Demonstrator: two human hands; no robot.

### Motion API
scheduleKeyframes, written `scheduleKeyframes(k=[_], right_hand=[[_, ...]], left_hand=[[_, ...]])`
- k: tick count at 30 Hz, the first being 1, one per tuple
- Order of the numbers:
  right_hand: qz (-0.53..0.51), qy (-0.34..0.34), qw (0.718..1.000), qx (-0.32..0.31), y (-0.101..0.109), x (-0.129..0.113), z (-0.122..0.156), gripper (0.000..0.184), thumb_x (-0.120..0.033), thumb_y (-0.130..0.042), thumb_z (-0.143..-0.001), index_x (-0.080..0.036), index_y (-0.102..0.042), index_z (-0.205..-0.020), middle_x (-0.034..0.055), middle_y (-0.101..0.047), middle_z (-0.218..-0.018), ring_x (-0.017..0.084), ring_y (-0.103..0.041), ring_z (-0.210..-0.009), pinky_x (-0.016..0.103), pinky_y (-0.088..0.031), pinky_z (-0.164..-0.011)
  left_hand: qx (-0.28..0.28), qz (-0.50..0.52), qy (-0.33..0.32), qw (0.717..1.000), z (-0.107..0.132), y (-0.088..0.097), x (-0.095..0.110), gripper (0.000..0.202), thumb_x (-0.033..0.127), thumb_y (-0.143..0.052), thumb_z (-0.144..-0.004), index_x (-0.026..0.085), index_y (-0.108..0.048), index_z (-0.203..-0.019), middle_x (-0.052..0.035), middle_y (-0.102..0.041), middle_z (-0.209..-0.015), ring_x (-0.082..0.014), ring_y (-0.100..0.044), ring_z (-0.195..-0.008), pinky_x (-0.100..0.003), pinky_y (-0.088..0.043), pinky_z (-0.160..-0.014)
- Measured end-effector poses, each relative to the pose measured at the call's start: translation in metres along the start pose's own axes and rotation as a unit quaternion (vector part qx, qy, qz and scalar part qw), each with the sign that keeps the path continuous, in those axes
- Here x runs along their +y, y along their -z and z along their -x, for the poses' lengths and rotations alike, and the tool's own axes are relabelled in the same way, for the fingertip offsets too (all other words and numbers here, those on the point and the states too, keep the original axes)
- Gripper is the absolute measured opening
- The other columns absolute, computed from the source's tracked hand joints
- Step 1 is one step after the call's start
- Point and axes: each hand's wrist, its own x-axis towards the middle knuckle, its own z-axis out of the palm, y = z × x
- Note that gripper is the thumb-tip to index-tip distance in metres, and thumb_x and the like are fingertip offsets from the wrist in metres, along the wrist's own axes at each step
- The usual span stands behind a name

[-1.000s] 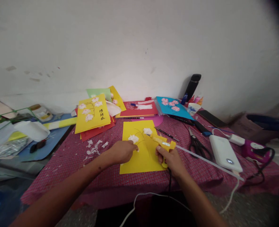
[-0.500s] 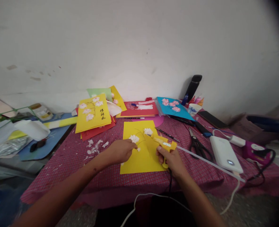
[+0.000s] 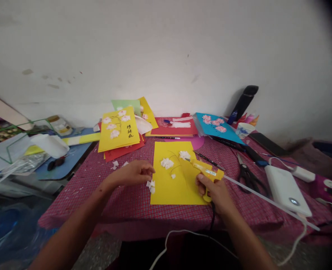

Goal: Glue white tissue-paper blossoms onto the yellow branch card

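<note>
At the left of the frame a white roll [image 3: 49, 144] lies beside the counter [image 3: 98, 198], which is covered in red checked cloth. A yellow card [image 3: 118, 128] with white flowers sits further back. The left hand [image 3: 132, 173] hovers left of centre, fingers curled; whether they pinch anything I cannot tell. White paper scraps [image 3: 151, 185] lie just below its fingertips, at the left edge of the yellow sheet [image 3: 177, 183]. Two white paper flowers [image 3: 166, 163] sit on the sheet's upper half. The right hand [image 3: 215, 189] has its fingers clamped on the handle of a yellow glue gun [image 3: 207, 172], whose nozzle points up-left over the sheet. Scissors [image 3: 247, 174] and a white power bank [image 3: 288, 189] lie to the right.
</note>
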Motion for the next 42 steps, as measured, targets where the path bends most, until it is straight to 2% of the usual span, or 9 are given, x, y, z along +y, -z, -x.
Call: scheduleKeyframes(k=[3, 9, 17, 20, 27, 31, 34, 37, 42], right_hand=[[0.013, -0.007, 1.000, 0.006, 0.000, -0.001, -0.001, 0.037, -0.051, -0.059, -0.087, -0.017, -0.065, -0.073, -0.0019, -0.055, -0.048, 0.011, -0.041, -0.044, 0.024, -0.027, -0.045], [0.020, -0.013, 1.000, 0.009, 0.000, 0.000, -0.003, 0.037, -0.053, -0.058, -0.087, -0.019, -0.065, -0.074, -0.0015, -0.055, -0.050, 0.013, -0.045, -0.046, 0.026, -0.029, -0.047], [0.017, -0.025, 0.999, 0.016, -0.001, 0.002, -0.004, 0.037, -0.054, -0.059, -0.086, -0.019, -0.063, -0.074, -0.0013, -0.055, -0.050, 0.014, -0.045, -0.045, 0.027, -0.029, -0.047], [-0.007, -0.025, 1.000, 0.014, -0.001, 0.003, -0.004, 0.036, -0.052, -0.061, -0.086, -0.019, -0.065, -0.075, -0.0017, -0.055, -0.050, 0.013, -0.045, -0.045, 0.028, -0.028, -0.046], [0.004, -0.009, 1.000, 0.000, -0.003, -0.003, 0.001, 0.034, -0.052, -0.062, -0.085, -0.019, -0.065, -0.075, -0.0021, -0.055, -0.050, 0.014, -0.045, -0.045, 0.027, -0.028, -0.046], [0.032, 0.007, 0.999, 0.003, -0.003, -0.003, 0.003, 0.036, -0.054, -0.059, -0.086, -0.020, -0.067, -0.077, -0.0014, -0.057, -0.052, 0.014, -0.045, -0.046, 0.027, -0.028, -0.047], [0.045, 0.018, 0.999, 0.008, -0.003, -0.005, 0.004, 0.037, -0.054, -0.058, -0.086, -0.021, -0.068, -0.076, -0.0012, -0.058, -0.053, 0.014, -0.045, -0.047, 0.027, -0.029, -0.048], [0.054, 0.011, 0.998, 0.014, -0.003, -0.008, 0.003, 0.038, -0.056, -0.058, -0.085, -0.020, -0.069, -0.077, -0.0012, -0.058, -0.052, 0.014, -0.043, -0.046, 0.027, -0.029, -0.047], [0.060, 0.002, 0.998, 0.010, -0.003, -0.007, 0.002, 0.039, -0.055, -0.059, -0.084, -0.019, -0.070, -0.079, -0.0013, -0.058, -0.052, 0.013, -0.043, -0.046, 0.026, -0.028, -0.047]], left_hand=[[-0.028, -0.005, -0.039, 0.999, 0.004, -0.001, -0.005, 0.027, 0.024, -0.062, -0.079, 0.020, -0.068, -0.105, -0.0018, -0.068, -0.090, -0.0134, -0.060, -0.075, -0.022, -0.045, -0.066], [-0.007, -0.060, -0.122, 0.991, -0.001, -0.016, -0.016, 0.022, 0.016, -0.055, -0.082, 0.020, -0.071, -0.095, -0.0031, -0.068, -0.090, -0.0157, -0.061, -0.083, -0.025, -0.044, -0.076], [0.038, 0.040, -0.080, 0.995, -0.004, -0.013, -0.028, 0.015, 0.024, -0.057, -0.087, 0.018, -0.070, -0.084, -0.0011, -0.067, -0.081, -0.0133, -0.060, -0.076, -0.023, -0.042, -0.070], [0.031, 0.130, -0.039, 0.990, -0.004, -0.016, -0.031, 0.017, 0.029, -0.058, -0.087, 0.017, -0.070, -0.086, -0.0008, -0.069, -0.080, -0.0134, -0.060, -0.073, -0.022, -0.043, -0.067], [0.037, 0.366, 0.028, 0.930, -0.009, -0.033, -0.012, 0.021, 0.033, -0.072, -0.078, 0.013, -0.068, -0.085, -0.0020, -0.068, -0.075, -0.0105, -0.060, -0.062, -0.022, -0.046, -0.061], [0.054, 0.499, 0.031, 0.864, -0.020, -0.039, 0.006, 0.028, 0.031, -0.081, -0.069, 0.012, -0.062, -0.075, -0.0100, -0.071, -0.093, -0.0157, -0.068, -0.076, -0.024, -0.051, -0.062], [0.052, 0.570, 0.034, 0.819, -0.029, -0.041, 0.012, 0.034, 0.027, -0.085, -0.063, 0.012, -0.056, -0.071, -0.0109, -0.071, -0.095, -0.0187, -0.071, -0.078, -0.023, -0.051, -0.059], [0.055, 0.590, 0.034, 0.805, -0.037, -0.043, 0.009, 0.037, 0.026, -0.086, -0.061, 0.013, -0.053, -0.070, -0.0079, -0.071, -0.087, -0.0162, -0.070, -0.070, -0.022, -0.050, -0.055], [0.063, 0.579, 0.033, 0.812, -0.041, -0.051, -0.005, 0.036, 0.029, -0.086, -0.064, 0.013, -0.055, -0.071, -0.0054, -0.069, -0.075, -0.0134, -0.067, -0.063, -0.021, -0.050, -0.054]])
